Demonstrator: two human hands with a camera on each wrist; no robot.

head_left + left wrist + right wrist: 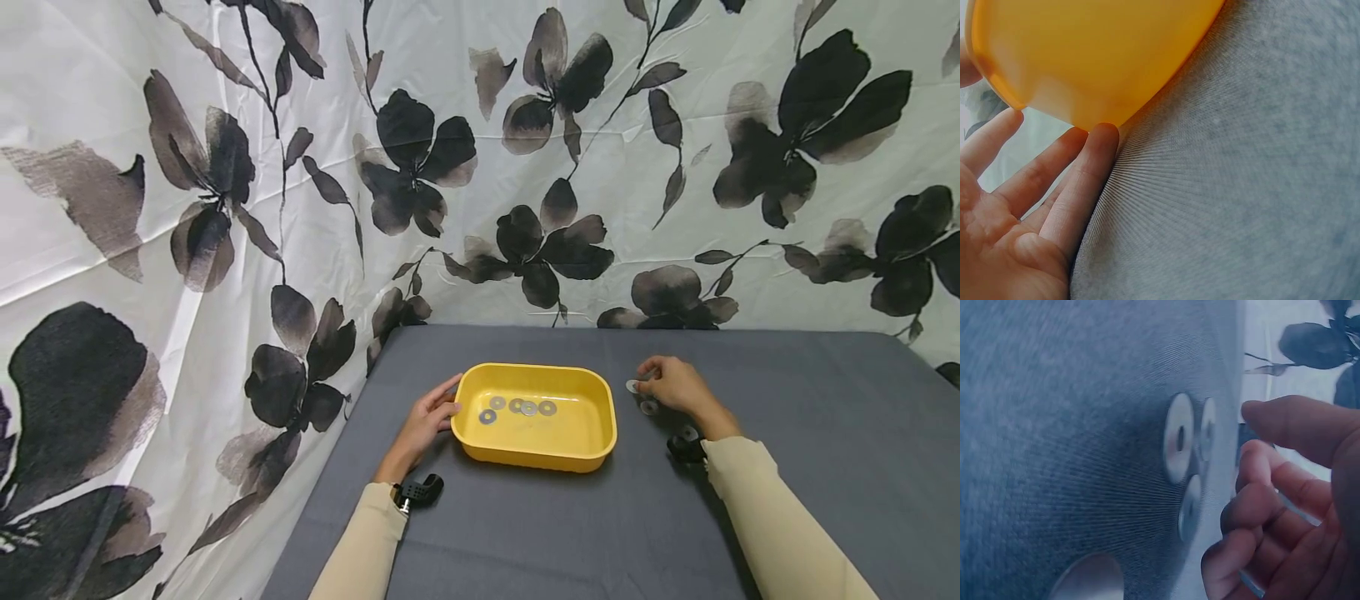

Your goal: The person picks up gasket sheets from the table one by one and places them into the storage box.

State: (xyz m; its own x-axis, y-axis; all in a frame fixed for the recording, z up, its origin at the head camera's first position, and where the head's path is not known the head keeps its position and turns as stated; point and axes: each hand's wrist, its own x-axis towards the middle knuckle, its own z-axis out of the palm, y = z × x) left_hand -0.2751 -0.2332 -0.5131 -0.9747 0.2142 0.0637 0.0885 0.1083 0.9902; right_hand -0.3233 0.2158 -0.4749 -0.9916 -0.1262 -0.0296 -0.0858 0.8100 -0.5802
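A yellow plastic tray (534,457) rests on the table, with several flat metal washers (528,408) lying on its floor. My left hand (423,429) touches the tray's left end with fairly straight fingers; in the left wrist view, fingertips (1102,134) meet the tray wall (1110,94). Right of the tray, my right hand (678,387) is low over loose washers (648,407). In the right wrist view its thumb and bent fingers stand apart with nothing between them, and washers (1179,439) lie on the cloth beyond. Part of this group is hidden by the hand in the head view.
A grey cloth (570,533) covers the table. Behind and to the left hangs a white curtain (465,50) with dark flowers. One washer (688,432) lies beneath the right wrist, near the black wrist camera (684,450).
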